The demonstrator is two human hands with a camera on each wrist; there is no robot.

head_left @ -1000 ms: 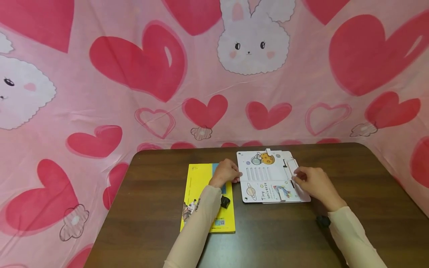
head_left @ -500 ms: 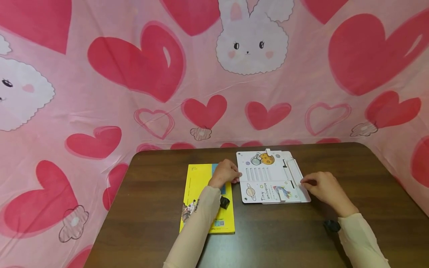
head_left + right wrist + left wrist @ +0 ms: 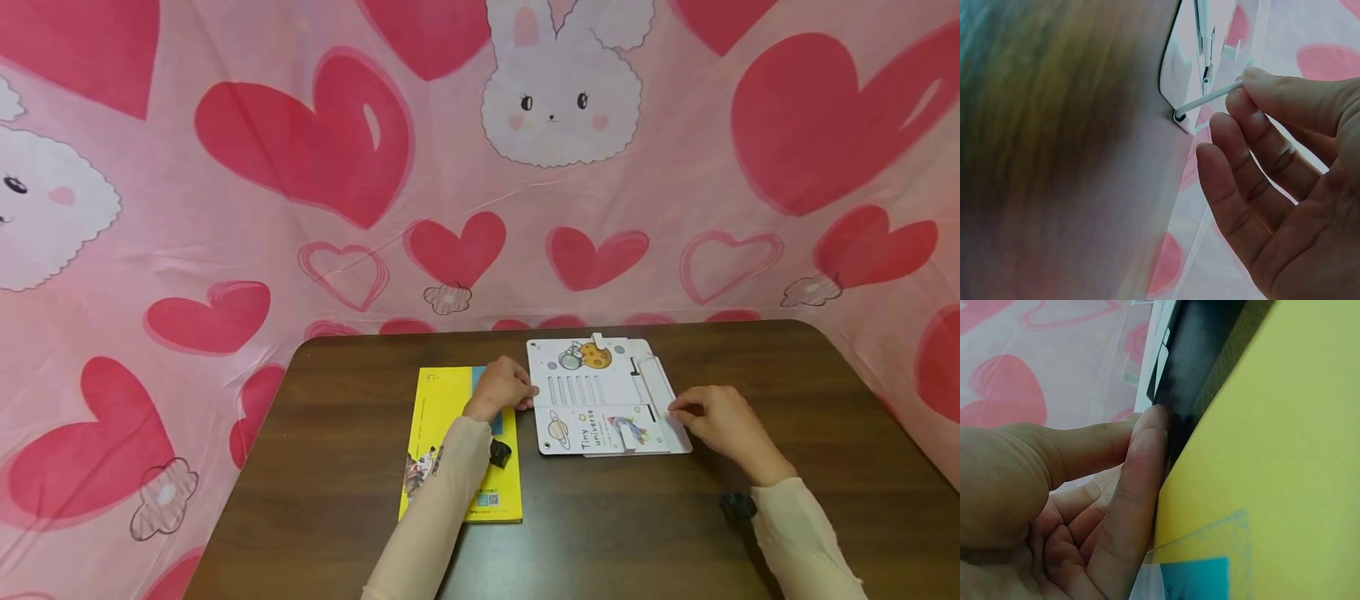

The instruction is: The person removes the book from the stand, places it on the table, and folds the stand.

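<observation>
A white book stand [image 3: 615, 385] with space drawings and the words "Tiny universe" lies on the table, right of a yellow book [image 3: 438, 417]. At its left edge, my left hand [image 3: 501, 387] pinches the board between thumb and index finger. My right hand [image 3: 722, 419] is at the stand's right edge. In the right wrist view, thumb and index finger pinch a thin white wire support [image 3: 1210, 99], whose lower end meets the stand's corner. The other right fingers are loosely bent and hold nothing. The board's dark underside [image 3: 1194, 356] shows in the left wrist view.
The yellow book lies under my left forearm, beside the stand. A dark brown wooden table [image 3: 600, 533] carries everything. Behind it hangs a pink cloth [image 3: 465, 183] with hearts and rabbit faces, close to the table's far edge.
My right hand has moved right and towards me, and the wire support has swung to the right with it. The left hand stays at the stand's left edge.
</observation>
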